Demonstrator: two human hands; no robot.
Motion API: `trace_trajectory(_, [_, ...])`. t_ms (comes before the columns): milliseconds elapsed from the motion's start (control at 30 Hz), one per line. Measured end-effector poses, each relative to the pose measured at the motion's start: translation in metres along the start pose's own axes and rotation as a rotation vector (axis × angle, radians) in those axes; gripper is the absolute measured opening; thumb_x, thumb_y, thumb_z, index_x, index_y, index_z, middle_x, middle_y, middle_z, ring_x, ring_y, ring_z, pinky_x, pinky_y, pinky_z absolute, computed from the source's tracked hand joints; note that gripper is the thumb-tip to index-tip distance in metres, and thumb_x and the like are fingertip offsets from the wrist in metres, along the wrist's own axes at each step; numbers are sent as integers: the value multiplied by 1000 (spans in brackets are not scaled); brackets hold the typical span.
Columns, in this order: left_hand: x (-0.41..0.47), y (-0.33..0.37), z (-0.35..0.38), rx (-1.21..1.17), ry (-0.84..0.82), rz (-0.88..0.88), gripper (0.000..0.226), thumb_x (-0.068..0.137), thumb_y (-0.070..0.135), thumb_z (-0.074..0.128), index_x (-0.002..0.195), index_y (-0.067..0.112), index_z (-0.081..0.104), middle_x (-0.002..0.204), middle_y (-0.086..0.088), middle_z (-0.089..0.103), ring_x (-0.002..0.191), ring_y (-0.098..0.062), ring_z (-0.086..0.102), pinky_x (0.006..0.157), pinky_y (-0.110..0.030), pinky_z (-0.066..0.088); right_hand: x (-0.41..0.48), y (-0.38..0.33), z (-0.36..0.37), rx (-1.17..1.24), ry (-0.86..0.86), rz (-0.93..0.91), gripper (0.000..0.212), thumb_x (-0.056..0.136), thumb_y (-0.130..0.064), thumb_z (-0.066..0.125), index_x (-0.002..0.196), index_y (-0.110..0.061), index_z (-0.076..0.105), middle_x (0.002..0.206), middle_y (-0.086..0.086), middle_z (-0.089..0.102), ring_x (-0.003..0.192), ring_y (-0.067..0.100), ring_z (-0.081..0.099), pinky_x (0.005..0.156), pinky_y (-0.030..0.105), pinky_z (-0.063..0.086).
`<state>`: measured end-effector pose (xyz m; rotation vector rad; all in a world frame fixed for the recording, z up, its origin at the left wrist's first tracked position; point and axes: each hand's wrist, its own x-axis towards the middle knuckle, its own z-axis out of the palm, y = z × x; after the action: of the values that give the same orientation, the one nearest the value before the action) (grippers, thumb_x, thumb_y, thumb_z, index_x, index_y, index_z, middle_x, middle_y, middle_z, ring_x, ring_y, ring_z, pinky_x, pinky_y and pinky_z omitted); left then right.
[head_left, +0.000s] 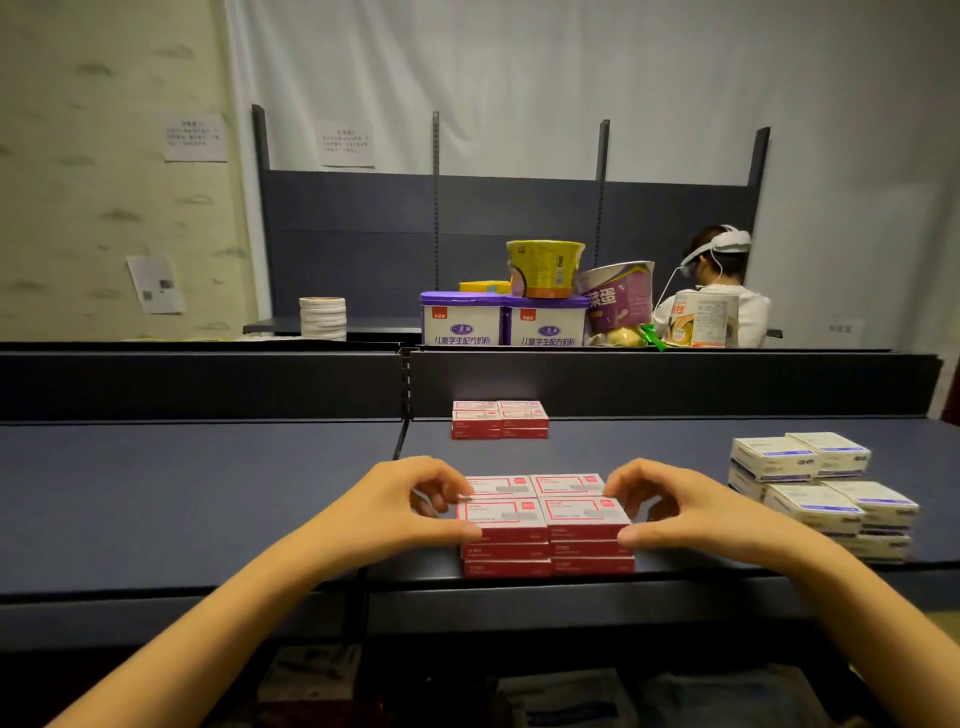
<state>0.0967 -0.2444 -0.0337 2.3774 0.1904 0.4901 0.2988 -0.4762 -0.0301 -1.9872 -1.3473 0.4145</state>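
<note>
A stack of small red boxes (545, 525), two wide and three layers high, stands near the front edge of the dark blue shelf (208, 493). My left hand (421, 504) grips the stack's left side, thumb on the front face and fingers curled over the top. On the right side my right hand (660, 506) grips it the same way. A second, smaller stack of red boxes (500, 419) sits farther back against the shelf's rear wall.
White and blue boxes (821, 488) are piled at the right of the shelf. Behind the rear wall stand purple-lidded tubs (498, 322), noodle bowls (545, 267) and a stack of white round tins (322, 318). A person wearing a headset (722, 275) sits at the back right.
</note>
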Motion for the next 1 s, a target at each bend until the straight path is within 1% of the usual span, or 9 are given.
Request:
trace_trajectory(100, [-2,1,6,89,24,5,28,72,39,73,96,34,57,103,14,60,93,-10,60,79,-16,54,0,3,5,-4,33,15,35,76,-32,69,106,-28,51,111,-12,60,102,10,60,81,21,54])
trace_trajectory(233, [-5,2,7,49,43,-31,34,72,34,75,102,25,61,101,12,64,88,-8,63,76,-15,54,-1,4,5,21,36,31,34,77,-31,69,106,-29,51,112,-8,60,103,12,60,86,25,54])
trace_trajectory(400, [-11,1,3,-1,47,-23,26,71,29,78,92,28,63,91,12,67,81,3,64,70,-14,53,-3,3,5,27,50,47,33,76,-32,68,105,-28,52,111,-8,61,102,12,61,84,24,54])
trace_trajectory(500, [-12,2,-2,-53,80,-9,21,70,23,79,87,26,65,86,8,70,75,-4,65,66,-12,51,-4,4,6,41,77,41,36,72,-34,70,104,-27,55,108,-6,65,96,12,64,80,23,56])
trace_trajectory(600, [-2,8,-17,-141,185,3,19,71,17,78,87,19,69,82,3,72,75,-9,68,68,-16,54,-9,2,4,108,138,4,37,66,-34,72,100,-24,60,99,-3,69,89,13,67,71,20,56])
trace_trajectory(700, [25,11,-38,-104,241,-3,20,75,22,75,94,20,68,88,5,71,81,-11,68,72,-20,55,-12,0,-2,203,226,-39,28,70,-16,74,96,-19,64,95,3,71,93,21,67,74,23,57])
trace_trajectory(800, [65,4,-43,-4,213,-48,25,77,29,72,99,18,65,90,6,67,83,-10,65,70,-17,50,-15,-5,-6,235,263,-64,28,72,-9,73,97,-18,64,94,3,72,92,18,68,74,21,57])
trace_trajectory(933, [117,-25,-28,147,140,-111,28,75,31,75,96,14,66,91,1,66,82,-11,62,68,-19,50,-16,-10,-5,228,261,-57,38,64,-26,74,100,-19,62,96,1,72,92,14,69,77,25,57])
trace_trajectory(1000, [133,-45,-18,168,86,-159,29,74,29,76,94,10,68,90,-2,67,83,-12,62,68,-19,50,-14,-12,-5,230,267,-59,38,66,-24,74,102,-19,62,98,2,71,93,14,68,80,28,57])
